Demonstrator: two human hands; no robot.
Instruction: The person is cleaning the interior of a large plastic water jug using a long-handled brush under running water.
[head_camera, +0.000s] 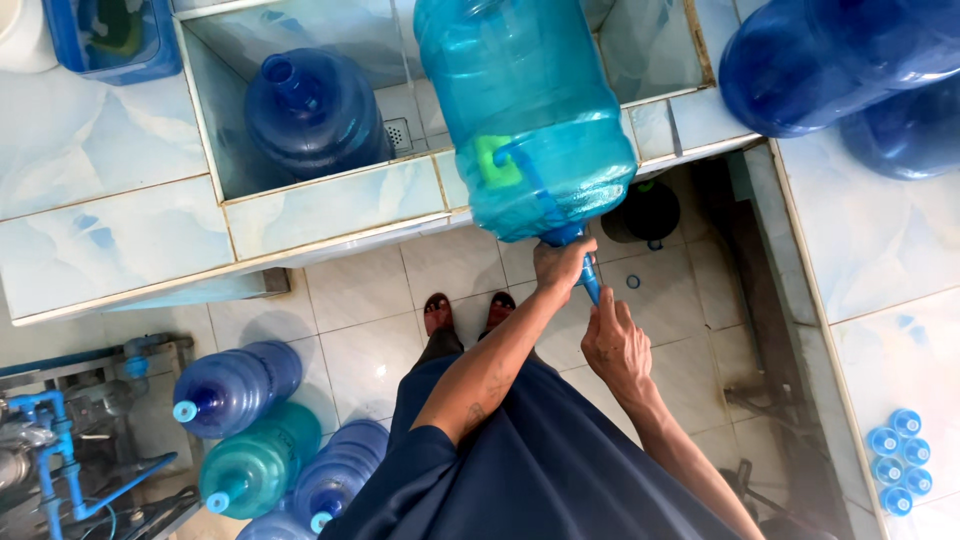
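The left hand (562, 264) holds the neck of a big teal water jug (527, 110) resting on the tiled basin edge (330, 205). The right hand (615, 342) grips a blue brush handle (590, 282) at its mouth. A dark blue jug (312, 112) stands inside the basin.

Held jug (530, 110) top cut off; neck hidden by hands.

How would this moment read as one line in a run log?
left hand: grips neck of teal jug | right hand: on blue rod at jug mouth | jug: tilted over tiled basin
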